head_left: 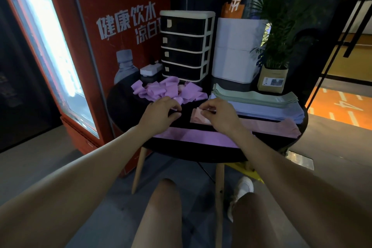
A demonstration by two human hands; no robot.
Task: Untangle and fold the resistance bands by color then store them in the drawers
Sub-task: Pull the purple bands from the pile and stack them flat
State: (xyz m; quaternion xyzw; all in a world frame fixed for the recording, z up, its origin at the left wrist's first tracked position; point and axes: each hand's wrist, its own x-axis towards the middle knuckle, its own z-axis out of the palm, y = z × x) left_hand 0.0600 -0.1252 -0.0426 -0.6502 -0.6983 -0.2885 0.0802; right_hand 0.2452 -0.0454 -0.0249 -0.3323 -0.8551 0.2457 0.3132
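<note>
A tangle of purple bands [161, 90] lies at the back of the round black table [124, 106]. My left hand [161, 113] pinches a strand at the tangle's near edge. My right hand [219, 112] holds the left end of a pink band [269, 126] that lies flat toward the right. A flat purple band [193, 137] stretches along the near edge. Stacks of folded green bands [255, 95] and pale blue bands [267, 109] sit at the right. The cream drawer unit [187, 46] with several dark drawers stands behind, all closed.
A white box-shaped unit [235, 50] and a potted plant [275, 62] stand at the back right. A small white device [151, 69] sits left of the drawers. A red drinks fridge [90, 46] rises close on the left. My knees are below the table.
</note>
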